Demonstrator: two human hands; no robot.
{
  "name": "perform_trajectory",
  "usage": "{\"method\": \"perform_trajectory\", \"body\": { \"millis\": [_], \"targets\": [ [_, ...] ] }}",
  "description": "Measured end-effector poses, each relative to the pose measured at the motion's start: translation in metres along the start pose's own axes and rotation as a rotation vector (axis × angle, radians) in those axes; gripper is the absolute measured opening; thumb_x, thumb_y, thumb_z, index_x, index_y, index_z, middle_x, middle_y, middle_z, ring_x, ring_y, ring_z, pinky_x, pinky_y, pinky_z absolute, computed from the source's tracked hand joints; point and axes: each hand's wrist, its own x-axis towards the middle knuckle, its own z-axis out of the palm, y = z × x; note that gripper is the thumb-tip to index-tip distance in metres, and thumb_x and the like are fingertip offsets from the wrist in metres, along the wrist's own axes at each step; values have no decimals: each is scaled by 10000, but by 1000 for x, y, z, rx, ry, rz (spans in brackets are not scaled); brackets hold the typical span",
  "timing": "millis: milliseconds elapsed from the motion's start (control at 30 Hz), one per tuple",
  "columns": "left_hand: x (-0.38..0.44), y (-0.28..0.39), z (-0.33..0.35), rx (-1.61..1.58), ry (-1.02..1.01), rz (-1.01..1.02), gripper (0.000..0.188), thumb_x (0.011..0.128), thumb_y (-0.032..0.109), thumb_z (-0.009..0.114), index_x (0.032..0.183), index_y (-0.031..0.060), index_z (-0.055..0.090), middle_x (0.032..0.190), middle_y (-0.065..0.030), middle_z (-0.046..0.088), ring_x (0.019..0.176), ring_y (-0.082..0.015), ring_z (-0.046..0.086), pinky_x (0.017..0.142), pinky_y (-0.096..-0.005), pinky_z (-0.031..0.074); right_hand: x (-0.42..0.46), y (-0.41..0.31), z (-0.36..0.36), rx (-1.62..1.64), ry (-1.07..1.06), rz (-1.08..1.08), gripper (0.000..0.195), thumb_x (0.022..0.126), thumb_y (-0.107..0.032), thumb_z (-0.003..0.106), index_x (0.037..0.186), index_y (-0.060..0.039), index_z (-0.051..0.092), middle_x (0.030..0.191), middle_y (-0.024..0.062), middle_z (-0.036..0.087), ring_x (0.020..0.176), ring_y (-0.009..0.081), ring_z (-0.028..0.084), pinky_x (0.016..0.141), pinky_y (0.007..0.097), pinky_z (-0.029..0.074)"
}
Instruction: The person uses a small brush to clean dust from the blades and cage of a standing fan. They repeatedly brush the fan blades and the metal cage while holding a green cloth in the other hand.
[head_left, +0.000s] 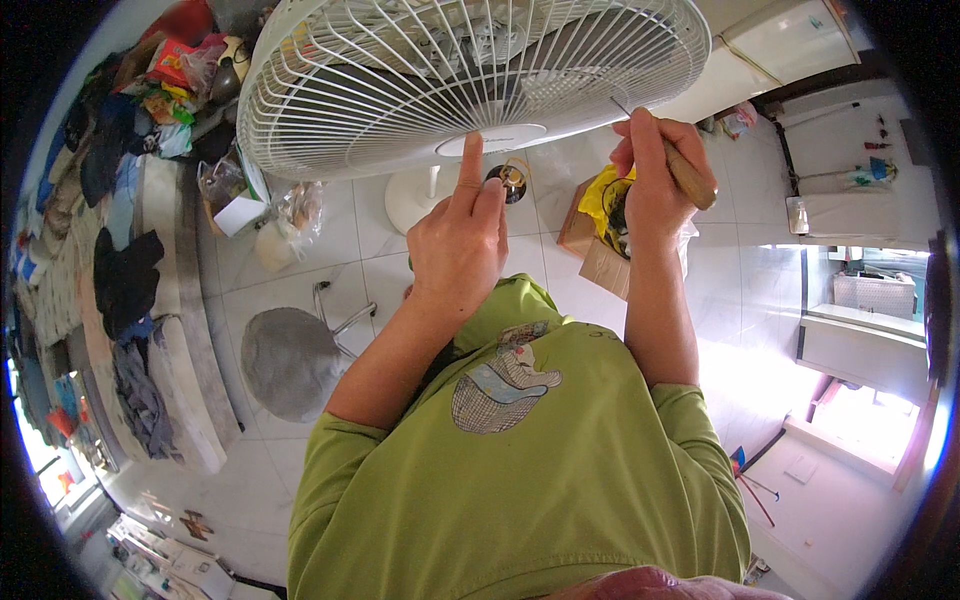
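Note:
A white floor fan (480, 97) with a wire grille fills the top of the view, its face tilted towards me. The tip of my left hand's (459, 244) raised index finger is at the lower edge of the round centre cap (499, 139), which bears writing. The thumb stands apart, and the other fingers are mostly hidden. My right hand (656, 176) grips a thin-shafted tool with a wooden handle (688, 174). Its metal shaft points up and left at the right part of the grille; I cannot tell whether it touches the wires.
The fan's round base (401, 199) stands on the tiled floor. A cardboard box (606, 268) with a yellow bag (600, 199) lies below my right hand. To the left are a grey round stool (291, 365) and a bench (176, 300) heaped with clothes. A white cabinet (780, 45) stands at upper right.

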Motion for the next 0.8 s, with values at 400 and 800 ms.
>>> {"method": "perform_trajectory", "body": {
  "millis": [400,800],
  "targets": [
    [3,2,-1,3,9,2,167,799,87,717,928,41,621,1389,-148,576,557,-200,652,483,-306,516,6,-15,10,-107,-22,174,177,883,-125,689,766,0,644,671,99,695,486,93,591,421,221,425],
    [2,0,5,3,32,-2,145,799,103,723,913,62,645,1380,-151,583,561,-211,655,479,-313,518,17,33,-12,728,87,446,85,908,-93,653,874,-20,628,748,131,684,543,188,592,452,304,387]
  ]
}}
